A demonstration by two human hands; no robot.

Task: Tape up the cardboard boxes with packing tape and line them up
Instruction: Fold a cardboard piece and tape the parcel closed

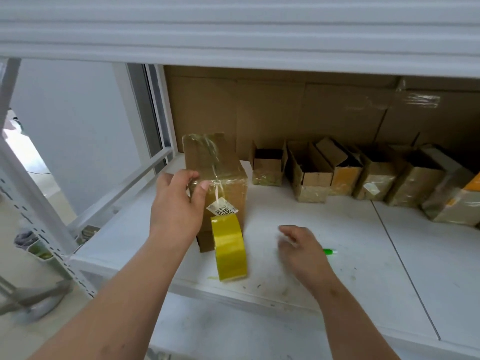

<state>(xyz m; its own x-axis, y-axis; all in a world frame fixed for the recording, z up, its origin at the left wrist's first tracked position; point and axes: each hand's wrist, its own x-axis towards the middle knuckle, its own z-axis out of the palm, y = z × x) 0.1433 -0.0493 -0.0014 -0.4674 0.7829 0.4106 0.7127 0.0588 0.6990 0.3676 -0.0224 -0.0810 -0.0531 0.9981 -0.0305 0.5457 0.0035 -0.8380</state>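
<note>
A taped cardboard box (pixel 215 175) stands near the middle of the frame on a white shelf (pixel 363 255), its top and front wrapped in glossy clear tape and a white printed label (pixel 222 207) stuck on the face turned toward the camera. The left hand (pixel 179 203) reaches in from the lower left and grips the box at its near upper left corner, fingers curled over the top edge and the thumb pressed against the front face just above the label. A yellow roll of packing tape (pixel 230 246) stands on its edge on the shelf, just in front of the box and touching or nearly touching its lower front; which of the two I cannot tell. The right hand (pixel 304 249) sits right of centre, low over the shelf and apart from the tape roll, blurred, its fingers loosely spread and holding nothing. Just behind that hand, a small green and white pen-like object (pixel 330 251) lies on the shelf, partly hidden by the hand. Along the back of the shelf, from centre to the right edge of the frame, a row of small open cardboard boxes (pixel 337 172) stands side by side, flaps up, some with tape on their lower fronts. Behind them larger flat cardboard sheets (pixel 285 110) lean against the back. A white upper shelf edge (pixel 233 35) fills the top of the frame, and a perforated metal upright (pixel 39 229) runs down the left.
</note>
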